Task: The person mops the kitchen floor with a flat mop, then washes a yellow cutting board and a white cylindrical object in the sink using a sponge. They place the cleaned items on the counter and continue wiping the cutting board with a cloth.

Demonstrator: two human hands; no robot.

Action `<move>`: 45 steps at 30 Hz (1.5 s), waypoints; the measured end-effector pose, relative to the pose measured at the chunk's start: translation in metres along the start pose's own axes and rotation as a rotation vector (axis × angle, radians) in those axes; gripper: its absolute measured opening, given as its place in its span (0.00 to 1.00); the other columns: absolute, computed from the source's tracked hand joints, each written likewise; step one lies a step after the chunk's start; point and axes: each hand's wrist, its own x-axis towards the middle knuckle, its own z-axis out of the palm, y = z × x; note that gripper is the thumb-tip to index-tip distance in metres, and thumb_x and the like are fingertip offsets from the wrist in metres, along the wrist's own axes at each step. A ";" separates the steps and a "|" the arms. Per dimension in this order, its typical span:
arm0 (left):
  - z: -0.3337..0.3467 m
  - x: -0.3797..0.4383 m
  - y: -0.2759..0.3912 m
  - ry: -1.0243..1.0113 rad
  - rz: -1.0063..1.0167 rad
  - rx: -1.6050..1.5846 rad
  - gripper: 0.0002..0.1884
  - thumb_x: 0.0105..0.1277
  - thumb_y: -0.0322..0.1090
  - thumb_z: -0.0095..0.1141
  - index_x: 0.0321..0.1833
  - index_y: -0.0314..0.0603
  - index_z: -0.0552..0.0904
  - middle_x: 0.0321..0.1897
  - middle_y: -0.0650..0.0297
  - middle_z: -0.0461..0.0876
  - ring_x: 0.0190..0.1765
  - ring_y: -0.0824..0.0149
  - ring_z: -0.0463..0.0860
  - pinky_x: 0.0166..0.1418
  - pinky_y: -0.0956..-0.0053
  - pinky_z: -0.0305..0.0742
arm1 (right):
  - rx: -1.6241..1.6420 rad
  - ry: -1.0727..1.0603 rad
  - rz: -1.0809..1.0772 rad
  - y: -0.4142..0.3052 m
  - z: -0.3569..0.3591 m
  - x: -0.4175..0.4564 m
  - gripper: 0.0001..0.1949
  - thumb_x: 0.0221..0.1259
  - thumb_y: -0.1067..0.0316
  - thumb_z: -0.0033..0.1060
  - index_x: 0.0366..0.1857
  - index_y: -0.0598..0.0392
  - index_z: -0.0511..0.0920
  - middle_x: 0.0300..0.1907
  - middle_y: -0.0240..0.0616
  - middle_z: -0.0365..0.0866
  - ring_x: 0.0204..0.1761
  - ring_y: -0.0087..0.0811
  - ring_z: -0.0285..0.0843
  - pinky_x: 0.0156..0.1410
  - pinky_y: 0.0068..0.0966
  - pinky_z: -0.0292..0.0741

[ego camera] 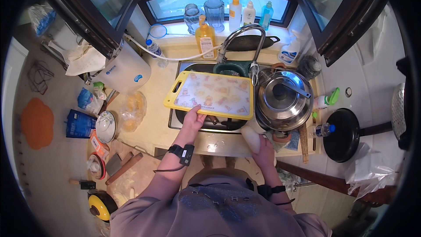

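Observation:
My left hand (194, 118) grips the front edge of a yellow-rimmed plastic cutting board (216, 93), thumb on top. The board's white face bears small cartoon prints, and its slotted handle end points left. It lies over the sink (240, 125) and hides most of the basin. My right hand (264, 153) is closed around a long white vegetable (250, 139), which looks like a daikon radish. One end of it shows above the sink's front right corner; my fingers cover the rest. Under the board's front edge, dark handles in the basin are partly visible.
A lidded steel pot (284, 100) stands close to the board's right side. The chrome faucet (243, 36) arches behind, near a yellow pump bottle (205, 42). Left are a bag of yellowish food (132, 110), a bowl (106, 126) and a cleaver (114, 164). Open window sashes (98, 0) overhang.

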 end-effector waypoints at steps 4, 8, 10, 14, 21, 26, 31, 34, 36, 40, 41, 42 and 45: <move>-0.010 -0.009 0.014 0.028 -0.011 0.014 0.15 0.72 0.25 0.54 0.59 0.34 0.74 0.54 0.51 0.83 0.55 0.54 0.86 0.58 0.62 0.87 | -0.036 -0.030 0.018 -0.001 -0.004 0.003 0.45 0.46 0.62 0.77 0.73 0.53 0.63 0.66 0.52 0.72 0.65 0.55 0.72 0.69 0.44 0.71; -0.036 -0.030 0.016 -0.016 -0.008 0.004 0.16 0.70 0.23 0.54 0.60 0.35 0.74 0.54 0.51 0.83 0.56 0.54 0.86 0.58 0.61 0.86 | 0.113 0.002 0.042 0.016 0.000 0.026 0.37 0.56 0.61 0.72 0.71 0.58 0.67 0.64 0.51 0.74 0.66 0.49 0.73 0.69 0.42 0.71; -0.049 -0.036 0.018 -0.022 -0.031 -0.010 0.16 0.70 0.22 0.54 0.60 0.37 0.75 0.55 0.53 0.84 0.56 0.55 0.86 0.59 0.62 0.86 | 0.356 0.025 0.084 0.044 0.015 0.061 0.33 0.62 0.59 0.67 0.70 0.57 0.68 0.63 0.49 0.75 0.63 0.49 0.75 0.68 0.39 0.72; -0.056 -0.052 0.019 -0.074 -0.028 -0.064 0.17 0.69 0.20 0.54 0.60 0.39 0.76 0.56 0.56 0.84 0.58 0.59 0.85 0.62 0.64 0.83 | 1.312 -0.049 0.358 0.013 -0.009 0.138 0.24 0.74 0.58 0.56 0.69 0.56 0.70 0.63 0.40 0.76 0.61 0.39 0.76 0.67 0.33 0.72; -0.053 -0.049 0.017 -0.204 -0.031 -0.138 0.22 0.69 0.20 0.54 0.66 0.40 0.73 0.62 0.57 0.82 0.63 0.59 0.82 0.66 0.63 0.80 | 1.730 -0.090 0.529 -0.027 -0.002 0.263 0.17 0.79 0.57 0.46 0.61 0.57 0.74 0.60 0.38 0.78 0.58 0.31 0.76 0.67 0.32 0.72; -0.040 -0.040 0.010 -0.313 0.010 -0.095 0.28 0.69 0.22 0.55 0.72 0.40 0.68 0.68 0.55 0.77 0.68 0.57 0.77 0.74 0.59 0.73 | 1.932 -0.193 0.499 -0.023 -0.003 0.293 0.19 0.81 0.56 0.37 0.50 0.57 0.79 0.44 0.39 0.87 0.44 0.36 0.84 0.57 0.32 0.80; -0.028 -0.031 0.006 -0.382 0.028 -0.071 0.27 0.71 0.22 0.53 0.73 0.37 0.66 0.68 0.53 0.75 0.70 0.56 0.76 0.75 0.57 0.70 | 1.955 -0.290 0.349 -0.041 -0.031 0.263 0.25 0.80 0.49 0.42 0.65 0.60 0.73 0.62 0.47 0.81 0.63 0.41 0.78 0.68 0.37 0.76; -0.018 -0.020 0.001 -0.419 0.034 -0.019 0.32 0.70 0.24 0.54 0.77 0.36 0.61 0.74 0.52 0.70 0.74 0.54 0.70 0.79 0.55 0.64 | 1.999 -0.521 0.340 -0.041 -0.056 0.212 0.27 0.78 0.52 0.49 0.72 0.58 0.67 0.66 0.46 0.77 0.68 0.41 0.74 0.73 0.37 0.71; -0.016 -0.009 -0.003 -0.460 0.019 0.001 0.32 0.70 0.24 0.54 0.77 0.36 0.61 0.74 0.52 0.70 0.74 0.54 0.70 0.79 0.55 0.63 | 1.828 -0.417 0.255 -0.037 -0.041 0.181 0.23 0.77 0.58 0.51 0.70 0.58 0.69 0.64 0.45 0.78 0.66 0.41 0.75 0.71 0.37 0.73; -0.019 0.007 -0.008 -0.493 -0.033 0.070 0.32 0.70 0.25 0.55 0.76 0.36 0.61 0.74 0.53 0.69 0.74 0.54 0.70 0.79 0.55 0.64 | 1.879 -0.355 0.419 -0.031 -0.019 0.159 0.21 0.71 0.71 0.58 0.67 0.58 0.71 0.62 0.46 0.79 0.63 0.43 0.78 0.69 0.41 0.75; -0.018 0.010 -0.009 -0.479 -0.059 0.070 0.32 0.70 0.25 0.56 0.76 0.35 0.62 0.74 0.53 0.69 0.74 0.54 0.70 0.79 0.55 0.64 | 1.902 -0.332 0.444 -0.028 -0.015 0.157 0.21 0.70 0.72 0.58 0.66 0.59 0.71 0.62 0.46 0.79 0.63 0.43 0.78 0.68 0.42 0.75; -0.017 0.012 -0.009 -0.465 -0.083 0.070 0.31 0.70 0.26 0.56 0.76 0.35 0.62 0.74 0.53 0.69 0.74 0.54 0.70 0.78 0.56 0.64 | 1.926 -0.310 0.468 -0.027 -0.011 0.156 0.21 0.69 0.74 0.58 0.65 0.59 0.72 0.61 0.46 0.79 0.62 0.44 0.79 0.68 0.42 0.76; -0.010 0.016 -0.014 -0.381 -0.053 0.112 0.28 0.72 0.29 0.57 0.73 0.34 0.64 0.71 0.53 0.72 0.69 0.56 0.76 0.72 0.60 0.72 | 1.928 -0.242 0.516 -0.026 -0.003 0.146 0.23 0.66 0.76 0.58 0.66 0.60 0.71 0.62 0.47 0.79 0.62 0.45 0.78 0.68 0.44 0.76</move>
